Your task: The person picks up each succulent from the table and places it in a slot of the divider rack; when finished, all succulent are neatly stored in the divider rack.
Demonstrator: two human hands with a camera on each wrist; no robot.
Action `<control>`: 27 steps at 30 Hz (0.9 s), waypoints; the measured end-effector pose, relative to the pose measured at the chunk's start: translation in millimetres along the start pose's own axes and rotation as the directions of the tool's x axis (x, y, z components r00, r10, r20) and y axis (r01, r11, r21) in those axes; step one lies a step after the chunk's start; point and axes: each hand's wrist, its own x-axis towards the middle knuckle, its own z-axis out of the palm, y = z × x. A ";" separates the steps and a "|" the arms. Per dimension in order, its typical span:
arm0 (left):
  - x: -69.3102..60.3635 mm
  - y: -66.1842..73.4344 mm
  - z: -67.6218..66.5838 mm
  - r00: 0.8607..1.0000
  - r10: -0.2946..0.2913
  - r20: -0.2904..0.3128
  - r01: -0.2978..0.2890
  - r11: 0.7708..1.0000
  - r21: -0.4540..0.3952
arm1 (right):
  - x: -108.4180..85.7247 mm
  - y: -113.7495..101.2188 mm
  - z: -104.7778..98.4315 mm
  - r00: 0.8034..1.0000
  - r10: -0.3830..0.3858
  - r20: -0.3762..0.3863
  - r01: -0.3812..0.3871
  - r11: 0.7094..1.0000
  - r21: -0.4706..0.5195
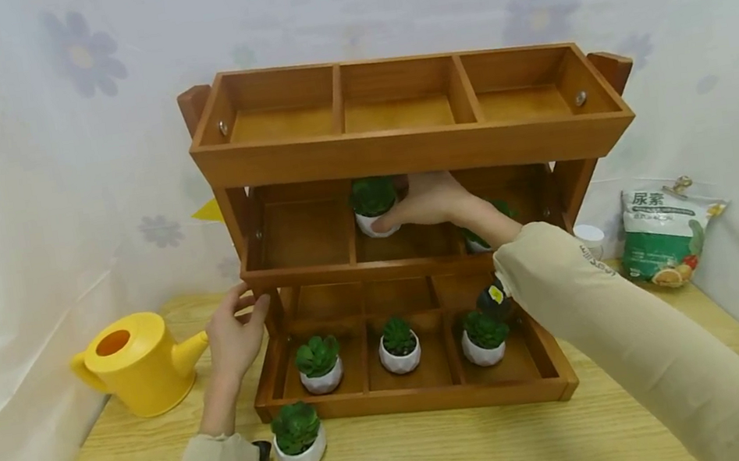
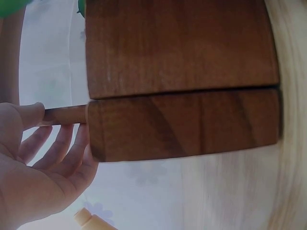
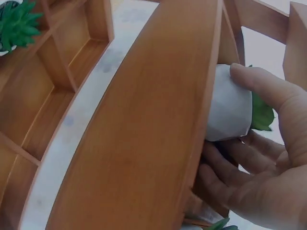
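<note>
In the middle tier of a three-tier wooden plant shelf (image 1: 401, 153), my right hand (image 1: 432, 198) grips a small succulent in a white faceted pot (image 1: 377, 223), over the centre compartment. The right wrist view shows the thumb on one side of the pot and fingers on the other. My left hand (image 1: 234, 336) holds the shelf's left upright (image 2: 67, 115), thumb and fingers on opposite sides of it. Another potted succulent (image 1: 478, 243) sits in the right middle compartment, partly hidden by my right arm. Three more potted succulents, one of them central (image 1: 400, 348), stand in the bottom tier.
One potted succulent (image 1: 298, 439) stands on the wooden table before the shelf's left front corner. A yellow watering can (image 1: 144, 372) is at the left. At the right are a green-and-white bag (image 1: 665, 240) with a clip and a white-lidded container (image 1: 589, 237).
</note>
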 end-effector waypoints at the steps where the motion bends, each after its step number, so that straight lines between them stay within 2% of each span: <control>1: -0.1 -0.1 -0.1 1.000 0.000 -0.001 0.000 1.000 0.000 | 0.8 0.0 -0.3 1.000 0.001 0.014 0.000 1.000 -0.021; 6: -0.3 -0.3 -0.9 1.000 0.011 -0.006 -0.011 1.000 0.002 | 1.2 -3.3 -3.0 0.998 0.023 0.055 -0.018 0.996 -0.093; 14: -0.9 -0.3 -2.0 1.000 0.007 -0.004 -0.007 1.000 0.000 | 2.2 -11.7 -2.6 0.997 -0.016 0.080 0.036 0.965 -0.261; 22: -0.8 -0.6 -1.5 1.000 0.008 0.010 -0.008 1.000 -0.002 | -0.5 -10.0 -5.0 0.997 -0.013 0.079 0.028 0.980 -0.198; 27: 0.0 -1.1 -0.9 1.000 0.006 0.010 -0.006 1.000 -0.011 | -1.9 -13.4 -10.5 0.997 0.003 0.083 0.015 0.976 -0.217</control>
